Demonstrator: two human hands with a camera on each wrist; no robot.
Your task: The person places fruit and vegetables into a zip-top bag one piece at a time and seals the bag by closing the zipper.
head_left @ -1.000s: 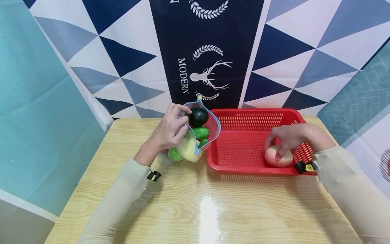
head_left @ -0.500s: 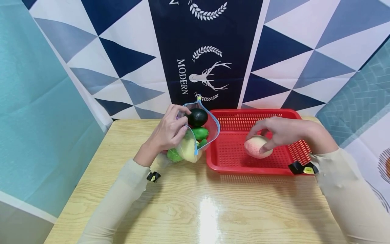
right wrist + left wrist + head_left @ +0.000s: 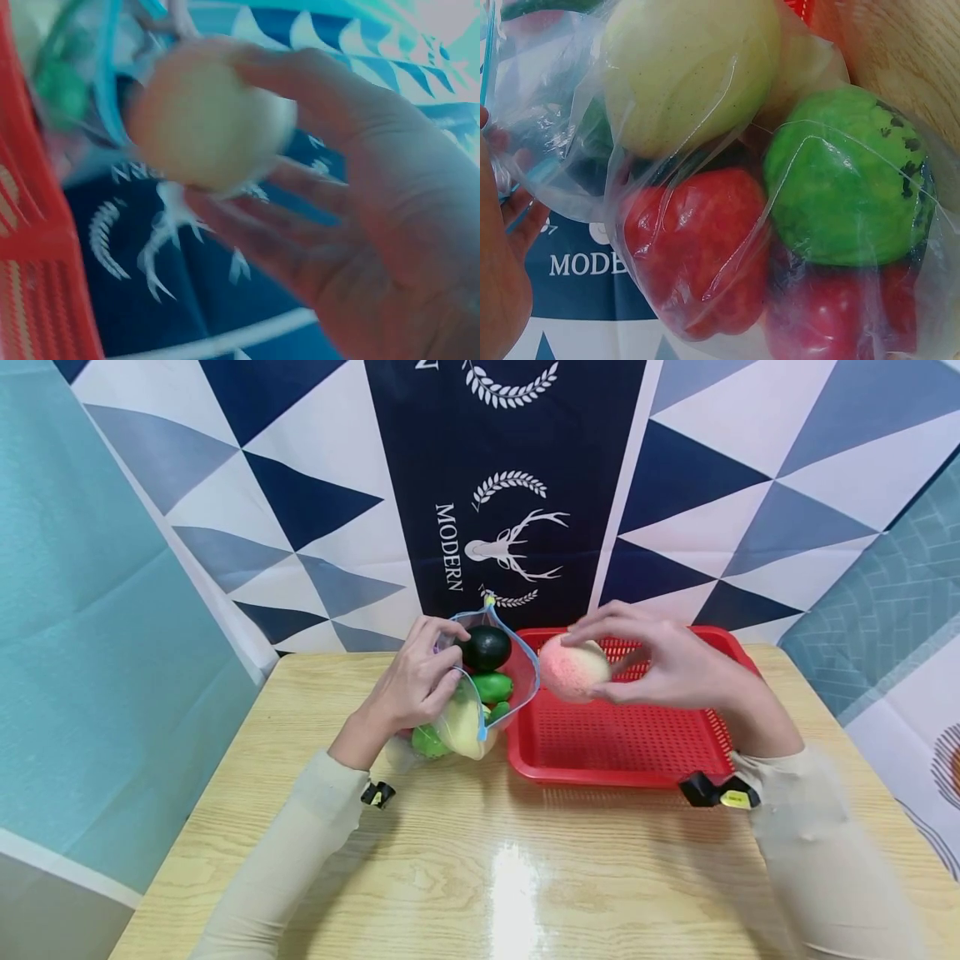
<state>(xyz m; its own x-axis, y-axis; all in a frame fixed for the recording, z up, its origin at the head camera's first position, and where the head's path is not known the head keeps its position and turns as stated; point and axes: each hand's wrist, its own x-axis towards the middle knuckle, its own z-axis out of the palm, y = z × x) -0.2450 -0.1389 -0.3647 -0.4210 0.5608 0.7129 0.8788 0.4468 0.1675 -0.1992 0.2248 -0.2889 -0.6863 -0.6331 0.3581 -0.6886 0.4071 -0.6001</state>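
My left hand (image 3: 420,675) grips the rim of a clear zip bag (image 3: 482,728) with a blue edge, its mouth spread. Inside lie a dark oval fruit (image 3: 486,649) and green produce (image 3: 493,687). The left wrist view shows a pale yellow-green fruit (image 3: 690,71), a red bell pepper (image 3: 701,251) and a green bumpy fruit with dark marks (image 3: 847,176) through the plastic. In my right hand (image 3: 663,662) a pink and cream peach (image 3: 573,670) is held between thumb and fingers, raised above the basket's left end, close beside the bag's mouth.
A red plastic basket (image 3: 615,774) with slotted walls stands on the wooden table (image 3: 420,877), just right of the bag. Behind the table hangs a patterned cloth (image 3: 517,452) with a deer print.
My right hand has lifted the peach from the basket's right part and carried it left and up toward the bag. The left hand and bag have stayed in place.
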